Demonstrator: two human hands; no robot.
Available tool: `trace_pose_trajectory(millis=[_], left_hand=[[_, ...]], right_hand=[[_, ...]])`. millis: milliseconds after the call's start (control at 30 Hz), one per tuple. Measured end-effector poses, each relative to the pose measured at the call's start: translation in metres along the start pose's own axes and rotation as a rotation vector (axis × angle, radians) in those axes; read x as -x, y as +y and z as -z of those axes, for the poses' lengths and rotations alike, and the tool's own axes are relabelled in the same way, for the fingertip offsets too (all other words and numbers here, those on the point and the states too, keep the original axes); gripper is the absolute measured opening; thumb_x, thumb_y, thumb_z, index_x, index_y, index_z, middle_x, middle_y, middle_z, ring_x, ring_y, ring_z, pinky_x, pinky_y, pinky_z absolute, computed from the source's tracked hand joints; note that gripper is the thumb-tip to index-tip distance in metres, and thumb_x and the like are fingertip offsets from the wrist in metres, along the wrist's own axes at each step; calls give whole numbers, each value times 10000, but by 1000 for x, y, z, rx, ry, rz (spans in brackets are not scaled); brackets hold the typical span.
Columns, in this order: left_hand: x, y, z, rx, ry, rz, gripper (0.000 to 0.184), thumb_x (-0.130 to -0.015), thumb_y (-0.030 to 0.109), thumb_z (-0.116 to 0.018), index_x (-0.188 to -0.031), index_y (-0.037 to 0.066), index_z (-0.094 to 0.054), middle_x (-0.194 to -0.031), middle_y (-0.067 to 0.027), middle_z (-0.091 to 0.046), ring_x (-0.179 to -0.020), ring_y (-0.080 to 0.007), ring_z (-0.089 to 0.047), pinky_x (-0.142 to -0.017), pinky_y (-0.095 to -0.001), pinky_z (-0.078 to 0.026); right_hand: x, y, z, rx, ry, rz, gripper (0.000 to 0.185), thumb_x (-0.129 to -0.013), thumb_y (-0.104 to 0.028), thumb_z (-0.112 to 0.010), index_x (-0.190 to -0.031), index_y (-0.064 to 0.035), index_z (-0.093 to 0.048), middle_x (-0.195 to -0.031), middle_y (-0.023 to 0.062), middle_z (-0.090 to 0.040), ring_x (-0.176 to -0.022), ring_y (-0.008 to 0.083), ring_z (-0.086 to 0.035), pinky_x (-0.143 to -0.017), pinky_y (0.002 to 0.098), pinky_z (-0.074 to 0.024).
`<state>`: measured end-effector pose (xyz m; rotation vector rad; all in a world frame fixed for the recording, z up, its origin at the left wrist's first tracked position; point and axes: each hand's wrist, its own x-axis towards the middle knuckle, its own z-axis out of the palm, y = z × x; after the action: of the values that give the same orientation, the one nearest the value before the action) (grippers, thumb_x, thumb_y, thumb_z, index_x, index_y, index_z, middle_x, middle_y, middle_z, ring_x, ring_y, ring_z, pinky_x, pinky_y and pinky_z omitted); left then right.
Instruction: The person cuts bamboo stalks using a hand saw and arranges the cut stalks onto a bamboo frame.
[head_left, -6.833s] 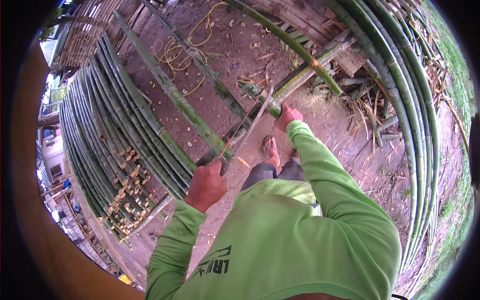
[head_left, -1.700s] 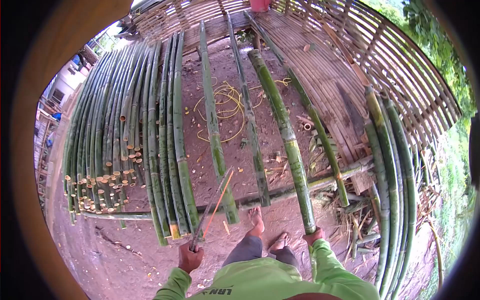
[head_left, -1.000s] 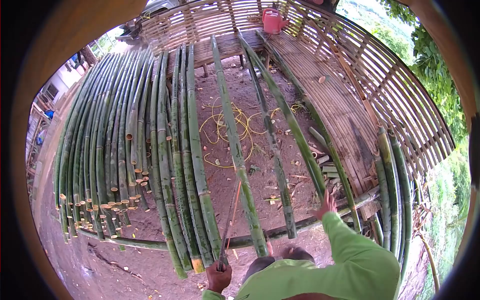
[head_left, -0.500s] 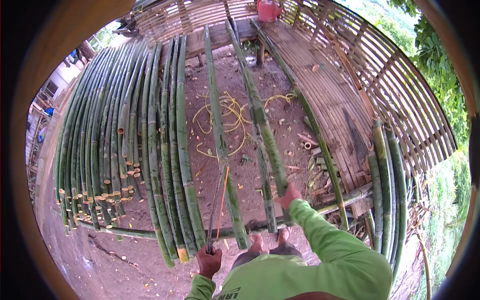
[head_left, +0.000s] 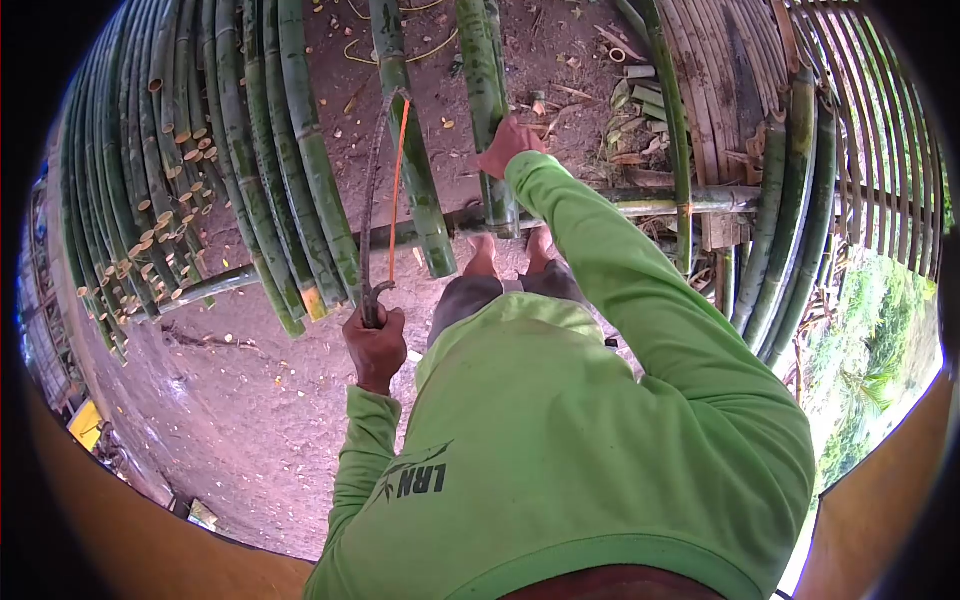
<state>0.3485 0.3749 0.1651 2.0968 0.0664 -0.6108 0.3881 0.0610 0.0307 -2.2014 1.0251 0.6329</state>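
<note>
My left hand (head_left: 376, 350) is closed round the handle of a bow saw (head_left: 372, 215). The saw has a dark curved frame and a thin orange blade (head_left: 398, 170), and its far end lies over a green bamboo pole (head_left: 410, 130). Further right, my right hand (head_left: 512, 148) is wrapped on the side of another bamboo pole (head_left: 482, 75), near its close end. A second pole shows partly behind that one. Both poles point away from me and cross a bamboo crossbar (head_left: 630, 205) close to my feet.
Many cut bamboo poles (head_left: 110, 170) lie side by side at the left. Thicker upright bamboo posts (head_left: 790, 200) and a slatted fence (head_left: 885, 130) stand at the right. Bamboo scraps (head_left: 635, 115) and a yellow hose (head_left: 430, 50) lie on the dirt ground.
My view has tipped down toward my body. The pole in my right hand has swung left, beside the neighbouring pole. My left hand still holds the bow saw.
</note>
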Motion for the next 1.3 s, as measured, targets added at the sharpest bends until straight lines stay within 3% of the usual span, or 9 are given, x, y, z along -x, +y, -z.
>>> trace_pose_trajectory(millis=[267,433,500,667,733,800,933,1200,1300], left_hand=[[-4,-7,5,-139,106,-86,313,-747,114,-761,-665,49,-466,-571,9,-430,-533,-76,-389,-486,-278,-363],[-35,8,0,-154,170,-144,380,-723,203,-816,-644,45,-480,-533,0,-436,-511,-105,-392,-469,-299,-362],[-40,12,6,-137,232,-109,388,-736,241,-798,-635,46,-478,-534,-8,-432,-507,-118,-385,-469,-310,-356],[-24,16,39,-87,264,-68,371,-736,232,-795,-635,51,-487,-531,-1,-433,-501,-113,-377,-474,-309,-362],[-21,6,46,-99,279,-98,375,-731,216,-800,-624,57,-478,-521,9,-430,-490,-115,-365,-468,-309,-361],[-14,-3,47,-193,310,-109,436,-698,244,-842,-613,62,-455,-515,8,-432,-484,-128,-353,-461,-313,-352],[-16,7,36,-214,186,31,396,-621,269,-873,-704,39,-562,-551,1,-493,-493,-142,-445,-496,-307,-410],[-34,35,50,-225,-48,123,595,-529,458,-891,-773,21,-569,-645,-74,-609,-562,-212,-590,-571,-336,-499],[-6,21,62,-278,98,-7,581,-539,444,-881,-770,14,-565,-644,-84,-613,-561,-231,-597,-568,-354,-496]], right_hand=[[-22,-7,-32,-370,-71,163,733,-542,-458,-810,-1043,46,-631,-998,236,-666,-945,362,-654,-834,393,-533],[6,-66,-18,-1127,-279,451,520,-628,-290,-816,-989,45,-650,-892,143,-686,-796,199,-650,-706,354,-532],[13,-95,-7,-1403,-329,214,493,-636,-287,-796,-975,41,-651,-863,133,-681,-779,190,-638,-701,347,-522],[-22,-83,-49,-906,-25,288,451,-662,-192,-775,-1017,43,-626,-884,145,-674,-800,229,-655,-750,355,-533],[-40,-59,-93,-566,240,122,477,-647,-198,-780,-1018,56,-623,-870,168,-675,-786,259,-666,-746,363,-545],[-2,-51,-72,-732,-24,262,423,-675,-201,-768,-981,54,-625,-871,175,-676,-797,274,-671,-756,368,-548],[60,-66,-68,-1363,-663,55,318,-703,-105,-738,-979,18,-641,-884,135,-676,-837,242,-663,-781,367,-535],[86,-122,-50,-1538,-904,104,294,-856,-280,-651,-1039,-53,-617,-933,79,-673,-720,135,-617,-692,283,-514],[25,-132,-28,-1536,-672,390,381,-891,-446,-577,-1046,-98,-578,-881,55,-640,-646,124,-576,-596,293,-502]])
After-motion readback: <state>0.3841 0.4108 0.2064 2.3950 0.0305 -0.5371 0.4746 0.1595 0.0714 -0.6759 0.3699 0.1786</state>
